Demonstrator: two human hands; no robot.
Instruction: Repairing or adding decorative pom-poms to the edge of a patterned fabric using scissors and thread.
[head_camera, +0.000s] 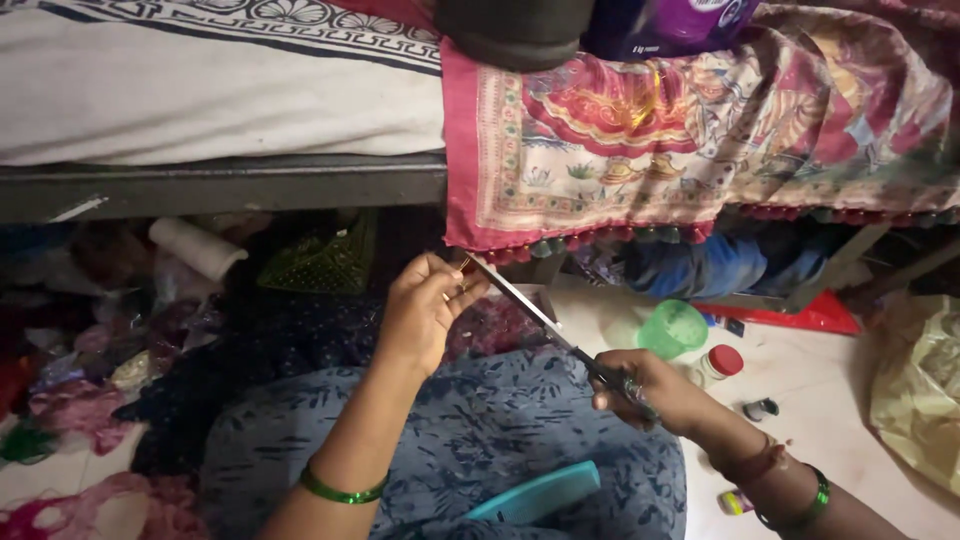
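Below the bed's edge (230, 185), over the blue-patterned lap: left hand (425, 305) pinched on scissor blade tip (470, 266); right hand (645, 390) clamped around scissors (545, 322) handles; patterned pink cloth (640, 140) draped just above; green cup (672, 328) near.

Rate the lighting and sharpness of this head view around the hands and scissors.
Head view: dim and uneven, with the floor at right brightest; the space under the bed frame falls into deep shadow; the left hand and right hand are slightly soft; the scissors catch a pale sheen; the clutter at left is murky.
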